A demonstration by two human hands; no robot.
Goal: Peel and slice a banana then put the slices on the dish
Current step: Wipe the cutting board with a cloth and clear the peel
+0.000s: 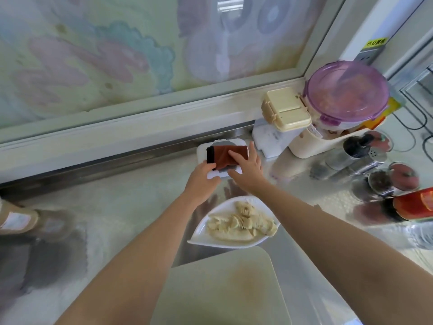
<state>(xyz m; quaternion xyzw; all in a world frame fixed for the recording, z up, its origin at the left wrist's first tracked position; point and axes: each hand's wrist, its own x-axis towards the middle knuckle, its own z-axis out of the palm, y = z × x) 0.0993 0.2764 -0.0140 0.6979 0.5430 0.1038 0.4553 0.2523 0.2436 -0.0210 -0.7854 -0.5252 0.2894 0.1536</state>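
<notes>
Banana slices [241, 221], soft, pale and somewhat mashed, are already heaped on the white leaf-shaped dish [254, 201], which is set on the shiny steel bench [117, 219] at 12 o'clock of the worn cutting board [222, 289], so the task is judged all but finished. At 12 o'clock of the dish a folded brown cloth [218, 158] is laid on a white plastic tray [203, 149]. The tray's near edge is gripped by the curled left hand [201, 174], seemingly to steady it, while the cloth is pressed by the right hand [248, 170], fingers straight and spread, probably to wipe off stickiness.
</notes>
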